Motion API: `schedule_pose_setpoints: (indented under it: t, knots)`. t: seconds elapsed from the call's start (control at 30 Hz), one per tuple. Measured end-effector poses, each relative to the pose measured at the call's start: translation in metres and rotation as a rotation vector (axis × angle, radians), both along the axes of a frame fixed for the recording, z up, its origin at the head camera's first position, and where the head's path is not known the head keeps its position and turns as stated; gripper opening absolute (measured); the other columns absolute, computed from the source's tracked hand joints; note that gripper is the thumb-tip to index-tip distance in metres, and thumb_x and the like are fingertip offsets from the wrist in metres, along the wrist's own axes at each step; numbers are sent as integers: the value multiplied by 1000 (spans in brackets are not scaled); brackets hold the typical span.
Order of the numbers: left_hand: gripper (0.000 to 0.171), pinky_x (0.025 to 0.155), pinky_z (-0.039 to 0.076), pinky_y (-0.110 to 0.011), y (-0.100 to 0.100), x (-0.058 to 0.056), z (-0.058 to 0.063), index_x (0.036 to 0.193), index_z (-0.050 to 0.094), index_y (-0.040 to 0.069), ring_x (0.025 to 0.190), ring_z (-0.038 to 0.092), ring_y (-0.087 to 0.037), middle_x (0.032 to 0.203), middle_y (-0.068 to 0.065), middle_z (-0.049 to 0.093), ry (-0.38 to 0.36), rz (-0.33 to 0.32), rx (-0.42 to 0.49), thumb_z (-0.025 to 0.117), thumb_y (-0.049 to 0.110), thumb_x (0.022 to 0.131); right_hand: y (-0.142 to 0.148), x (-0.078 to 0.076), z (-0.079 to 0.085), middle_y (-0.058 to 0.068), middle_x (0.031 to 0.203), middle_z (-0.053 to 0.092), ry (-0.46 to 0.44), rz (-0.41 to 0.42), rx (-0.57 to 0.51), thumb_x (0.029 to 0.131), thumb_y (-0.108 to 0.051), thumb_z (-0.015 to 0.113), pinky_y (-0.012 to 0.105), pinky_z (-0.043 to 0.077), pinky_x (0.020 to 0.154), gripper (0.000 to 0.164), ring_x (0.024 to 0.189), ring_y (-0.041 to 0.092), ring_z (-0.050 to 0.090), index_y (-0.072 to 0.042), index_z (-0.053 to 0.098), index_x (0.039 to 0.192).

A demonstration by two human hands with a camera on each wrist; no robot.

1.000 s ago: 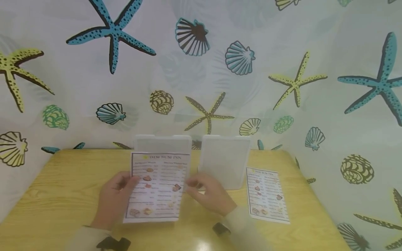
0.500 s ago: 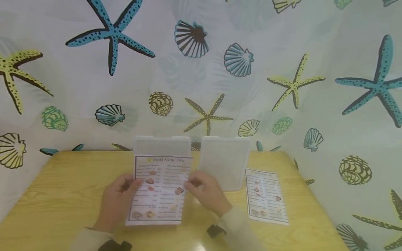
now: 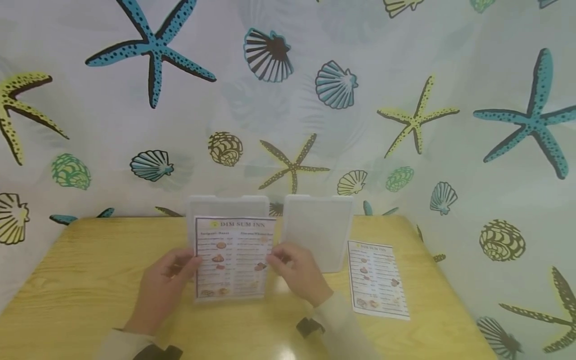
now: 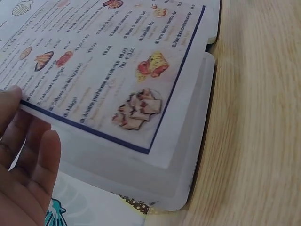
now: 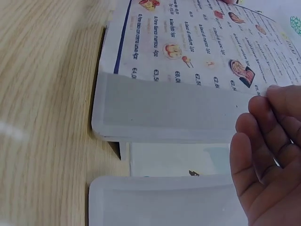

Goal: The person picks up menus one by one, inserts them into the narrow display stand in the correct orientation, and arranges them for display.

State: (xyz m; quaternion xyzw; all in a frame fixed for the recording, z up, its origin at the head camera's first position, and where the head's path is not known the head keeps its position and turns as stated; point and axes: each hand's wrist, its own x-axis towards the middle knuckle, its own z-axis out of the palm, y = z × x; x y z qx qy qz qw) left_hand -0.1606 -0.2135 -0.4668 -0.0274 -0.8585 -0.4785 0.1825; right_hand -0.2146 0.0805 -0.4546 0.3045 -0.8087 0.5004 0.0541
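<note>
A printed paper menu headed "DIM SUM INN" (image 3: 234, 265) stands nearly upright between my two hands. My left hand (image 3: 164, 282) pinches its left edge between thumb and fingers. At the right edge, thumb and index finger of my right hand (image 3: 301, 275) pinch the paper, the other fingers curled behind. Directly behind the menu stands a white plastic sign holder (image 3: 228, 206); its top rim shows above the paper. In the left wrist view, the menu's lower corner overlaps the holder's frosted panel (image 4: 141, 176). The right wrist view shows a strip of panel (image 5: 169, 110) beside the paper.
A second white sign holder (image 3: 317, 232) stands upright to the right. Another matching menu (image 3: 378, 280) lies flat on the wooden table (image 3: 85, 280) farther right. A curtain (image 3: 288, 115) printed with starfish and shells hangs behind the table.
The menu has shifted right and up, now more upright and squarer before the left holder. Both hands keep to its edges and have moved little.
</note>
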Motion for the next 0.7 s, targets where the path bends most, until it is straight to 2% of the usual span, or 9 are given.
schedule_pose_setpoints:
  t: [0.23, 0.37, 0.7]
  knots:
    - [19, 77, 54, -19, -3, -5, -8, 113, 70, 13, 91, 64, -2, 107, 0, 73, 32, -47, -25, 66, 28, 103, 4, -5, -4, -2, 99, 73, 40, -41, 18, 104, -17, 63, 30, 57, 85, 8, 93, 11, 66, -11, 69, 103]
    - [16, 77, 54, -20, -2, -6, -12, 110, 70, 14, 90, 65, -3, 104, 3, 73, 34, -49, -39, 65, 28, 103, 5, -5, -4, -2, 98, 72, 56, -31, 6, 103, -16, 63, 30, 57, 83, 7, 92, 12, 66, -11, 69, 103]
    - [14, 77, 53, -17, 2, -1, -7, 107, 69, 14, 90, 65, -1, 107, 1, 74, 45, -37, -31, 65, 27, 104, 4, -4, -4, 0, 99, 71, 38, -21, 5, 102, -15, 65, 29, 58, 80, 6, 90, 12, 66, -11, 68, 106]
